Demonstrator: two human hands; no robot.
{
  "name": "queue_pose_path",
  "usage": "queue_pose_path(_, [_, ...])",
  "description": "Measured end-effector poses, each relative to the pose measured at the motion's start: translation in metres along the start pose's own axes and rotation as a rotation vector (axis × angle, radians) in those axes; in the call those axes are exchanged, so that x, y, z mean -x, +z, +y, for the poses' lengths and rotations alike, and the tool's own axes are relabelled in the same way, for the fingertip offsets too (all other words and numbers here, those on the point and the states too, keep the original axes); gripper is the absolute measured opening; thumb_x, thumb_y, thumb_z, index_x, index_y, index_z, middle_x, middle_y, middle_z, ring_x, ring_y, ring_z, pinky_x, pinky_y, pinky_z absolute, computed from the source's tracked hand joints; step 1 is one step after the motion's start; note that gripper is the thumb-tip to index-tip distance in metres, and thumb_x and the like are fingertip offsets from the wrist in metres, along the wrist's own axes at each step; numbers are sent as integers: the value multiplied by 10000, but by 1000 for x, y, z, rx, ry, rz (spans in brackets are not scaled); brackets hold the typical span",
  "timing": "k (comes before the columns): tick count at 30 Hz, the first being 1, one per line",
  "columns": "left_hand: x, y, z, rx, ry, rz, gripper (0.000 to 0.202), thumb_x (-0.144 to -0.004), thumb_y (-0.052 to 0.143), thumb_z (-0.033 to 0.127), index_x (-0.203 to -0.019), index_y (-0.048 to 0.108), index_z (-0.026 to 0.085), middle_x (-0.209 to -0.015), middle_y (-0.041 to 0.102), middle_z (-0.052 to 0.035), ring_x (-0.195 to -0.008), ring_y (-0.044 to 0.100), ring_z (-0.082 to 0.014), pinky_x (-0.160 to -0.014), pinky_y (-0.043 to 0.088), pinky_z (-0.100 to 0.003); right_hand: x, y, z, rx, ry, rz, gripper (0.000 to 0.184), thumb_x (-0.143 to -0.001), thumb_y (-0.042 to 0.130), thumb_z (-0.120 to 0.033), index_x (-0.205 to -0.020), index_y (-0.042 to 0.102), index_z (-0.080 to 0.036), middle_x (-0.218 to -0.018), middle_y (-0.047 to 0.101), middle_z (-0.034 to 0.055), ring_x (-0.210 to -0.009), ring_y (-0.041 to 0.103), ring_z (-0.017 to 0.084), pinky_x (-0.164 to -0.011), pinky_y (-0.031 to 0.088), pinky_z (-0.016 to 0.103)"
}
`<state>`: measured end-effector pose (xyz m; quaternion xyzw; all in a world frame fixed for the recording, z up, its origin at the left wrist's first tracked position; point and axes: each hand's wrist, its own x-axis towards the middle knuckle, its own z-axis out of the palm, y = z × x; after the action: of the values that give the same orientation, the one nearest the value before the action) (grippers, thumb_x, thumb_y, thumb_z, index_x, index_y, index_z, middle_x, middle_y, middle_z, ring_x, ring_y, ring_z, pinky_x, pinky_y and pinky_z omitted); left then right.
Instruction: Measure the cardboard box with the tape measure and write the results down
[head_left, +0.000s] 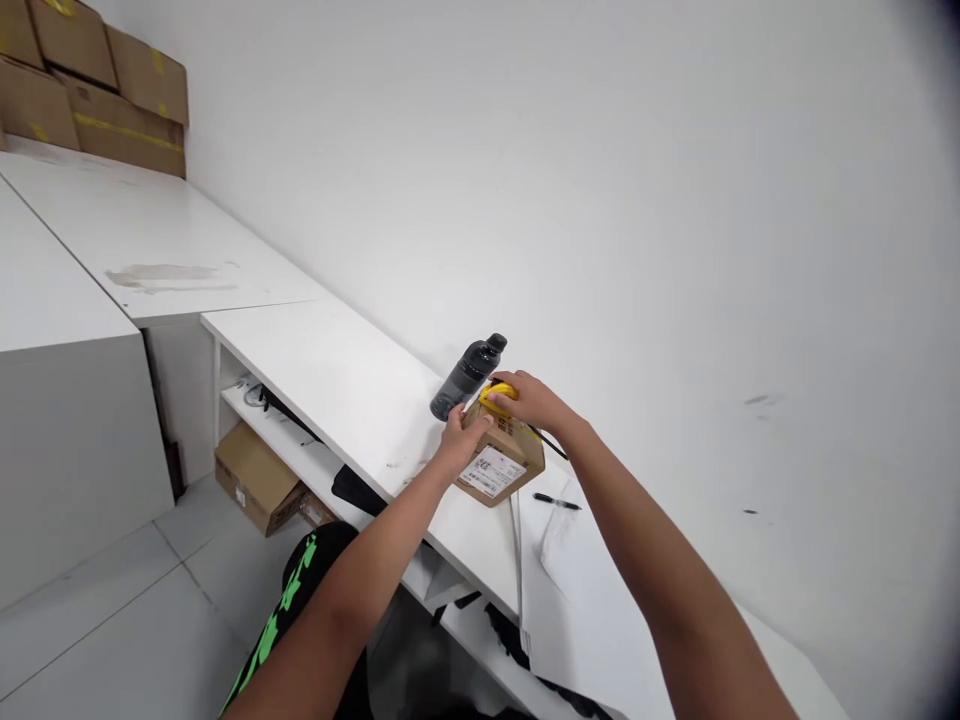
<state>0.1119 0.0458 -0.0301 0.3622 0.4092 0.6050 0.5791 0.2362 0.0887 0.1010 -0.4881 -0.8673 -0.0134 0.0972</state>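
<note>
A small cardboard box (529, 450) with a white printed label (491, 472) stands on the white counter. My left hand (461, 440) grips its upper left edge, thumb on top. Above the top of that box, my right hand (529, 398) has its fingers closed round a yellow rounded object (495, 397); its exact kind is not clear. Just behind my left fingers a dark bottle (469, 378) with a black cap leans in the picture, close to the wall. From under my right wrist a thin black strip (549, 441) sticks out, its other end hidden.
White paper sheets (585, 580) and a black pen (556, 501) lie on the counter (360, 385) to the right. Below, a shelf (300, 450) holds dark items, and an open carton (255, 475) sits underneath. Stacked cartons (131, 125) stand far left. A wall (637, 250) rises behind.
</note>
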Motion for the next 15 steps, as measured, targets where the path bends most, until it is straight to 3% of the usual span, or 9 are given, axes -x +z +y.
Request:
queue_pose_path(4, [-2, 0, 0, 27, 23, -64, 797, -795, 680, 426, -1498, 335, 280, -1523, 429, -127, -1239, 584, -269, -961, 514, -376, -3, 3, -2, 3, 1, 29, 425, -857, 609, -496, -1204, 637, -252, -1022, 634, 72, -897, 622, 227, -826, 473, 346])
queue_pose_path(10, [-5, 5, -2, -116, 264, -60, 554, -870, 554, 327, -1420, 526, 261, -1506, 476, -63, -1371, 456, -255, -1140, 359, -358, -10, -13, -4, 70, -27, -119, 389, -829, 651, -406, -1181, 660, -242, -1070, 642, 86, -972, 623, 246, -843, 480, 347])
queue_pose_path(15, [-6, 7, -1, -152, 271, -62, 500, -896, 516, 340, -1389, 568, 273, -1492, 487, -52, -1367, 451, -254, -1150, 339, -359, -5, -25, -3, 85, 28, -193, 386, -815, 645, -384, -1176, 659, -246, -1109, 639, 96, -1034, 610, 265, -871, 472, 359])
